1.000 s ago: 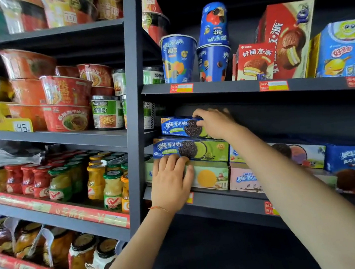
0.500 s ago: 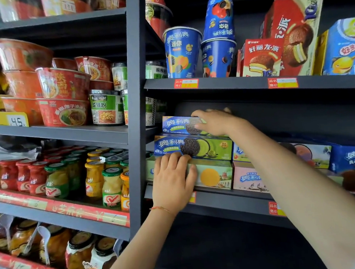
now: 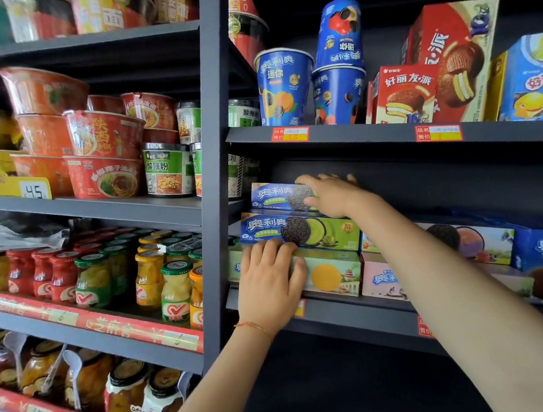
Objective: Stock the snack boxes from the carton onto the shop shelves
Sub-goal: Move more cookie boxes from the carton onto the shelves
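Shelves point(image 3: 353, 310) stayed stocked; little had shifted. Your right hand point(image 3: 331, 194) kept gripping the top box point(image 3: 272, 196), seating it on the stack, above your left hand point(image 3: 269, 280), flat against the bottom box point(image 3: 331, 276).

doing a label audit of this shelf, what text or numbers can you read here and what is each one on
"奥利奥" on the top cookie box under the right hand
"奥利奥" on the middle cookie box
"奥利奥 迷你" on the blue cup
"好丽友·派" on the small red pie box
"酸辣粉" on the green noodle tub
"45" on the yellow price card
Shelf price tags: prices too blurred.
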### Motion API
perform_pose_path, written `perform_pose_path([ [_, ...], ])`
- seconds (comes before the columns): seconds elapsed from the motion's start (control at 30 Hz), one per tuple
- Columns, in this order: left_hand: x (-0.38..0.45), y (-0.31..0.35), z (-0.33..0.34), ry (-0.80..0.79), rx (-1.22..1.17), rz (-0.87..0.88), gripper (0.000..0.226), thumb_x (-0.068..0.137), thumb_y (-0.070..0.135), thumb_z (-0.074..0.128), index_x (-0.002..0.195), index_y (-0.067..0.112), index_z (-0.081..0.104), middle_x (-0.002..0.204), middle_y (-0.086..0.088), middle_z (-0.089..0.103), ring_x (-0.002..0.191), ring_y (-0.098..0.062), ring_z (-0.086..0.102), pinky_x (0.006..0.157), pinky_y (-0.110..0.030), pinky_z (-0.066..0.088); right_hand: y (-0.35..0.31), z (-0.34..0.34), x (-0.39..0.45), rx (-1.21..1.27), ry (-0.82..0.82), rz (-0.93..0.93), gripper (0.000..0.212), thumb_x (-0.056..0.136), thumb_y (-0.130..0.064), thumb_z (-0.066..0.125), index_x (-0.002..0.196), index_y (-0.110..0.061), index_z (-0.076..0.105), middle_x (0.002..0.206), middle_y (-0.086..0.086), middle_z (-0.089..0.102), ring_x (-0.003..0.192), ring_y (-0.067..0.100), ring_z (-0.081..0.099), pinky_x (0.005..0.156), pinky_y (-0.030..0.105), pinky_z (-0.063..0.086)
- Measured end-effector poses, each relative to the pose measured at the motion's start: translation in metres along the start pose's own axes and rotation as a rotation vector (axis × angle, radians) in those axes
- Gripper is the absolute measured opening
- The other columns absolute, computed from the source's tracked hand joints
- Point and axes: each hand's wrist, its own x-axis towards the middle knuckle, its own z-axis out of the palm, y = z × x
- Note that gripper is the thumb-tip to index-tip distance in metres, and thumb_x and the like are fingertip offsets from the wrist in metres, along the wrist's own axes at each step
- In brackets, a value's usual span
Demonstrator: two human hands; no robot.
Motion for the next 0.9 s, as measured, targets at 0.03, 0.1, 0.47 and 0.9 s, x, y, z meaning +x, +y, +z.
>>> perform_pose_path([
  [0.03, 0.0, 0.0, 0.0, 0.0, 0.002, 0.003, 0.031, 0.096, 0.034, 0.043, 0.104, 0.016, 0.067, 0.101, -0.002, 0.063, 0.09, -0.026, 0.053, 0.09, -0.04, 0.041, 0.0, 0.0, -0.001, -0.001, -0.002, 0.0, 0.047, 0.104, -0.04, 0.041, 0.149, -0.039, 0.027, 0.151, 0.008, 0.039, 0.141, 0.029, 0.032, 0.114, 0.057, 0.017],
  [0.1, -0.001, -0.001, 0.0, -0.001, 0.004, 0.009, 0.031, 0.096, 0.034, 0.043, 0.104, 0.016, 0.067, 0.101, -0.002, 0.063, 0.09, -0.026, 0.053, 0.09, -0.04, 0.041, 0.0, -0.001, -0.004, -0.012, -0.005, -0.008, 0.049, 0.103, -0.041, 0.041, 0.15, -0.039, 0.025, 0.153, 0.007, 0.037, 0.143, 0.029, 0.03, 0.115, 0.057, 0.015],
  [0.47, -0.074, -0.023, -0.052, 0.168, -0.133, 0.004, 0.021, 0.092, 0.021, 0.053, 0.097, 0.006, 0.067, 0.104, -0.009, 0.063, 0.097, -0.025, 0.056, 0.087, -0.037, 0.044, -0.097, 0.024, -0.15, 0.757, 0.478, -0.456, 0.017, 0.098, -0.024, 0.053, 0.106, -0.019, 0.068, 0.097, -0.011, 0.069, 0.091, 0.006, 0.063, 0.077, 0.029, 0.051],
  [0.9, -0.477, -0.174, -0.145, -0.65, 0.259, -0.98, 0.028, 0.087, 0.041, 0.044, 0.084, 0.02, 0.061, 0.084, -0.001, 0.061, 0.072, -0.03, 0.066, 0.05, -0.036, 0.048, -0.319, 0.418, -0.275, 0.77, -0.746, -0.266, 0.011, 0.093, -0.018, 0.056, 0.09, -0.017, 0.067, 0.082, -0.001, 0.067, 0.078, 0.02, 0.061, 0.07, 0.036, 0.048],
])
